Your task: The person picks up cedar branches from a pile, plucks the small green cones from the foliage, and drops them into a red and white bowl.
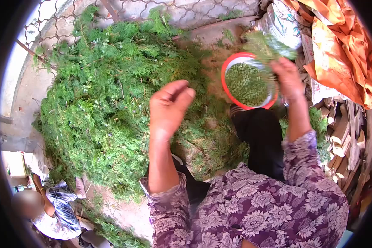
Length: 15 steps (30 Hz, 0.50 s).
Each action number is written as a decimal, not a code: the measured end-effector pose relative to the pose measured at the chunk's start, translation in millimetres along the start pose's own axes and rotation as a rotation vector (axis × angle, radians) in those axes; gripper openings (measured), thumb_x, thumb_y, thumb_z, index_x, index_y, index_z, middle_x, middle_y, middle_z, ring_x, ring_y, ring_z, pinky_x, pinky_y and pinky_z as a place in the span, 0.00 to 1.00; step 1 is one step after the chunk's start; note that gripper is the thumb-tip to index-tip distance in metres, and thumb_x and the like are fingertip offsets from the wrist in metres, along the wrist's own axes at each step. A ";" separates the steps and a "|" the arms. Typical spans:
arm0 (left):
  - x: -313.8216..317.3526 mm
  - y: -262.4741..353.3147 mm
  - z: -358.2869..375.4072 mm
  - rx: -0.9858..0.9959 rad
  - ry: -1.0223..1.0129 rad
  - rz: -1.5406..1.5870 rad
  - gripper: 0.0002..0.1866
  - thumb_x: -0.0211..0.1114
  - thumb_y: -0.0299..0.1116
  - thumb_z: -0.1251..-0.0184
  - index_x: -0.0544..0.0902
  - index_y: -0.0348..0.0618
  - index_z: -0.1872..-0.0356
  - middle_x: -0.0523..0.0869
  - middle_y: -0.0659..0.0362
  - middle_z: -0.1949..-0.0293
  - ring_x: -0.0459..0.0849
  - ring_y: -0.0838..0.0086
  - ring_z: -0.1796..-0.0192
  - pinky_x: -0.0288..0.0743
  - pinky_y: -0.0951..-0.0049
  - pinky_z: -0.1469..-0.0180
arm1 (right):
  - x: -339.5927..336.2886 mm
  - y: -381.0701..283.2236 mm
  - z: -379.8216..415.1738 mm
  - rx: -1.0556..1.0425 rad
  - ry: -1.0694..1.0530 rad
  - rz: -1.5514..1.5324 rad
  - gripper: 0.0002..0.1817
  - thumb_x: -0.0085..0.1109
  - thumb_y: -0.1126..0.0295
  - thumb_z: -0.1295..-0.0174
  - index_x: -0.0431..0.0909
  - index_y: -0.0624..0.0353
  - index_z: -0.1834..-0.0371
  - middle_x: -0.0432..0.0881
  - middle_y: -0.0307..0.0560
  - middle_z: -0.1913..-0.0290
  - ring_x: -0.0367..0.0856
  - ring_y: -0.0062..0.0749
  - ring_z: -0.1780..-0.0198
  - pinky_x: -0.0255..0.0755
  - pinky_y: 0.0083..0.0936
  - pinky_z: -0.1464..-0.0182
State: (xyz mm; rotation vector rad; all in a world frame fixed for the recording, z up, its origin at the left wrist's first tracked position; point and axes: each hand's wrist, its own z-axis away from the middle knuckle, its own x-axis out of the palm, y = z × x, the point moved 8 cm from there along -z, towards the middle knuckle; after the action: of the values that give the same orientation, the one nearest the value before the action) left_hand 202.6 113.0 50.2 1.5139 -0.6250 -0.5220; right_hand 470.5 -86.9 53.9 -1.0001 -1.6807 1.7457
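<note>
My left hand (168, 108) is raised over the right edge of a large heap of green feathery branches (99, 95); its fingers are curled with the thumb pressed near them, and what they hold, if anything, is too small to name. My right hand (288, 78) grips a green sprig (264, 47), blurred by motion, above the right rim of a red-rimmed white bucket (228, 91). Small green cones or berries (246, 84) fill much of the bucket, partly behind the sprig.
Split firewood (347, 132) is stacked at the right, below an orange tarp (335, 45) and a white sack (282, 25). A wire mesh fence (132, 10) runs along the top. Another person (56, 211) sits at the lower left. My dark-trousered leg (260, 136) is beside the bucket.
</note>
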 end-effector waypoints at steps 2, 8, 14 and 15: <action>-20.1 10.2 -1.8 -0.023 0.067 0.111 0.09 0.66 0.27 0.45 0.82 0.40 0.62 0.84 0.61 0.69 0.77 0.82 0.71 0.73 0.82 0.67 | -68.9 -11.9 26.8 0.015 0.219 0.131 0.14 0.57 0.65 0.44 0.76 0.62 0.57 0.79 0.38 0.63 0.73 0.20 0.62 0.65 0.18 0.55; -64.7 17.5 -3.2 0.033 0.180 0.522 0.08 0.61 0.31 0.40 0.80 0.37 0.65 0.84 0.54 0.70 0.79 0.75 0.74 0.73 0.78 0.72 | -324.1 111.7 141.0 0.353 0.191 1.097 0.15 0.56 0.61 0.51 0.74 0.64 0.73 0.74 0.52 0.78 0.72 0.34 0.74 0.65 0.34 0.70; -91.7 8.5 -5.9 0.004 0.272 0.697 0.08 0.59 0.32 0.39 0.78 0.37 0.65 0.83 0.56 0.71 0.76 0.73 0.74 0.72 0.73 0.69 | -254.0 101.7 178.1 0.442 -0.087 1.344 0.17 0.61 0.62 0.58 0.75 0.68 0.73 0.76 0.63 0.72 0.75 0.53 0.67 0.68 0.40 0.63; -92.1 6.8 -6.3 -0.007 0.253 0.737 0.09 0.59 0.33 0.38 0.78 0.38 0.64 0.83 0.57 0.72 0.76 0.74 0.74 0.72 0.72 0.68 | -228.7 87.7 161.0 0.379 -0.089 1.320 0.16 0.60 0.63 0.57 0.75 0.68 0.73 0.76 0.63 0.71 0.75 0.54 0.67 0.68 0.39 0.64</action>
State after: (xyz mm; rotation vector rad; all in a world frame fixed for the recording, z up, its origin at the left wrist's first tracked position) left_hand 138.0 179.2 52.4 1.2018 -0.9125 0.2273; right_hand 490.1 -373.7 -3.4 -2.0634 -0.5307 2.7148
